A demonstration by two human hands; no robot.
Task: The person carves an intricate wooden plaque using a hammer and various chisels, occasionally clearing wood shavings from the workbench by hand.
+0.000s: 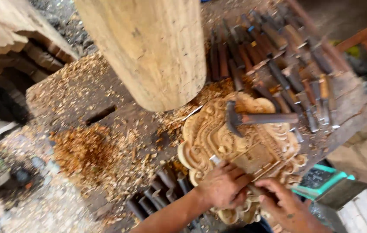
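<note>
A pale wooden carving (218,129) with ornate scrolls lies flat on the workbench. A metal hammer (252,119) with a dark handle rests across it. My left hand (223,186) is closed around a chisel (216,161) whose blade tip points at the carving's lower left part. My right hand (287,209) sits just to the right at the carving's near edge, its fingers curled on the chisel's dark handle end (257,190). The view is blurred by motion.
A thick pale log (149,47) stands upright behind the carving. Several chisels (278,56) lie in rows at the back right, and more chisels (162,190) near my left forearm. Wood shavings (88,151) cover the bench. A teal crate (321,177) sits low right.
</note>
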